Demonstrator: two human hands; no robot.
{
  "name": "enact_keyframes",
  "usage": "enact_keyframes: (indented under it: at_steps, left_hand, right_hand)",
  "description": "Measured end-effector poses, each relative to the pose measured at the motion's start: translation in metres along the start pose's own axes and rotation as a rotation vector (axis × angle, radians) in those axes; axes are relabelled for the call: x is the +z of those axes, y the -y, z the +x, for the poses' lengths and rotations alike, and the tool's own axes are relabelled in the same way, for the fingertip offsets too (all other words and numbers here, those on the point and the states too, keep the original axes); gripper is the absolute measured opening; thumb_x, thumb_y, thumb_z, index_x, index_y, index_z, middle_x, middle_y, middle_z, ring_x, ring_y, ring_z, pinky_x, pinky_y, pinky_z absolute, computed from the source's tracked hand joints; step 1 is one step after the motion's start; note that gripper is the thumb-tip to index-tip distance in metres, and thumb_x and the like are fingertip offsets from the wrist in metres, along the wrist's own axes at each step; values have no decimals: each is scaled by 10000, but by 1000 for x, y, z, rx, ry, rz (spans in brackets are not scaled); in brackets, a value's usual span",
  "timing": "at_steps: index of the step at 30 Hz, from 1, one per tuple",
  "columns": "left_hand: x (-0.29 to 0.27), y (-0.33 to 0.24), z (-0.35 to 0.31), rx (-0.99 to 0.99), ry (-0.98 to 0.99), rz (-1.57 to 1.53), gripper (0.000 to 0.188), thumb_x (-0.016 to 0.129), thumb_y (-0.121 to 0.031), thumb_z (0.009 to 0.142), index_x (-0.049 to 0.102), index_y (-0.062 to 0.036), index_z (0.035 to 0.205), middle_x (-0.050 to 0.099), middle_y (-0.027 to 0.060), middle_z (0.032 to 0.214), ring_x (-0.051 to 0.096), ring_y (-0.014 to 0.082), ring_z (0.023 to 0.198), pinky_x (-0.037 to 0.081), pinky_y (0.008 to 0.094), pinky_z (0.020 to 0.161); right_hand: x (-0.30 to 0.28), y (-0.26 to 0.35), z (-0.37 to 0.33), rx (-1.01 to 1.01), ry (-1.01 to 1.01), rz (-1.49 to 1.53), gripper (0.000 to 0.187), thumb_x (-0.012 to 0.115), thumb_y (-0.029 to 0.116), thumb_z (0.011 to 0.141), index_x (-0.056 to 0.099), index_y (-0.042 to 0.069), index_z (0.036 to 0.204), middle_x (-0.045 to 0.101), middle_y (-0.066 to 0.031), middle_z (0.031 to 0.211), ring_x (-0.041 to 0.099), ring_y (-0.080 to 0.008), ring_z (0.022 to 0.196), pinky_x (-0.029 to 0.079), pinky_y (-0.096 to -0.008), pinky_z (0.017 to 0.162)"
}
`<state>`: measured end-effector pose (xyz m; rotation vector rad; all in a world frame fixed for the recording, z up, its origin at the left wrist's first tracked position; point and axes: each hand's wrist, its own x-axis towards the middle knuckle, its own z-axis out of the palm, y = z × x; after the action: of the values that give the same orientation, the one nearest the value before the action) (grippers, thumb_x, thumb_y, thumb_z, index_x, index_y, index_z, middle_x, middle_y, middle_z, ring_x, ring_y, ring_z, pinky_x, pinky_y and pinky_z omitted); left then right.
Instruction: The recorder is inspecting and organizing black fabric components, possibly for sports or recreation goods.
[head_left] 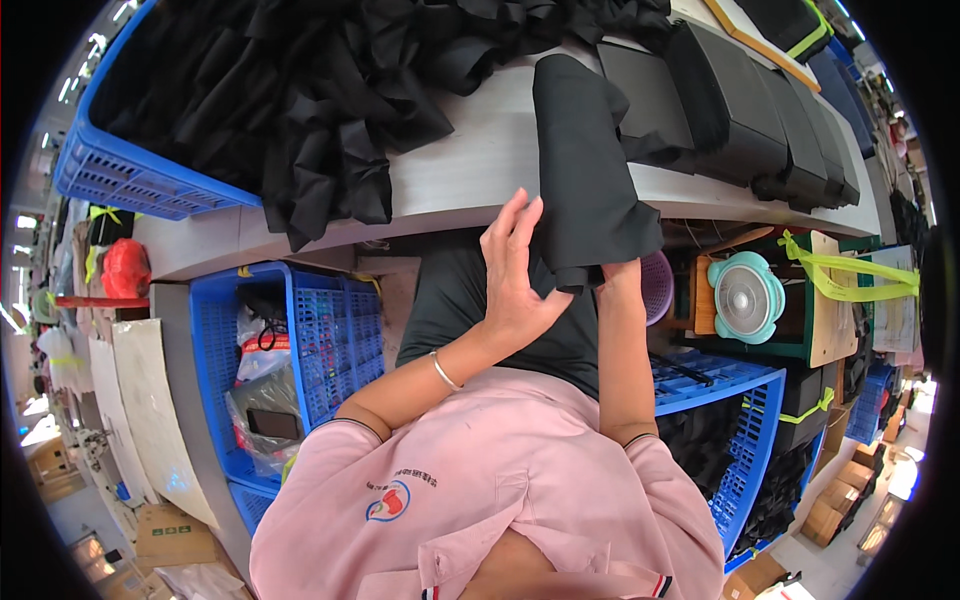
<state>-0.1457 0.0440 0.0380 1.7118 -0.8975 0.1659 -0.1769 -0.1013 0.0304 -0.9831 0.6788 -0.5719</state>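
Observation:
A black fabric piece (pixel 585 170), partly folded or stacked, stands out over the table's front edge, its far end lying over the tabletop. My right hand (pixel 622 272) grips its near end from below, and the fabric hides most of those fingers. Beside the fabric's left edge is my left hand (pixel 512 265), fingers stretched out and apart. Its thumb comes close to the fabric's lower corner; whether it touches I cannot tell. A loose heap of black fabric pieces (pixel 340 110) covers the table's left part. Neat stacks of black pieces (pixel 735 105) lie to the right.
A blue crate (pixel 150 170) stands at the table's left end under the heap. Below the grey-white table (pixel 480 125) are another blue crate (pixel 335 345) with bags and a phone, a small turquoise fan (pixel 748 297), a purple basket (pixel 655 288) and a right-hand crate (pixel 755 440) holding black fabric.

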Motion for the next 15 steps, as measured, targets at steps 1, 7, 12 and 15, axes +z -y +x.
enact_keyframes:
  at_steps: [1,7,12,15]
  left_hand:
    - [2,0,2,-25,-49,34,818,683,31,680,428,-49,1452,363,162,1500,413,313,1282,439,354,963]
    - [1,-4,11,-56,-134,-135,681,565,208,672,635,-84,1283,527,87,1291,565,169,983,479,244,716]
    - [2,-7,7,-44,-125,-192,683,551,240,663,660,-81,1257,538,80,1247,579,136,923,481,227,668]
    - [5,-9,3,-70,-95,-226,714,554,222,663,640,-105,1292,545,82,1226,594,191,999,492,252,662]
  right_hand:
    - [1,0,2,30,-38,-3,481,536,289,1019,481,31,1422,606,-104,1322,629,-224,1147,548,-358,941]
    - [-1,-6,8,-29,36,98,425,598,226,976,552,5,1336,657,-126,1200,678,-221,1012,591,-333,847]
    - [-1,-7,-1,-35,122,258,385,629,201,958,566,28,1296,666,-97,1145,678,-197,966,593,-328,811]
    - [0,-11,-1,28,4,156,360,616,213,965,574,35,1276,668,-88,1125,677,-189,947,591,-313,793]
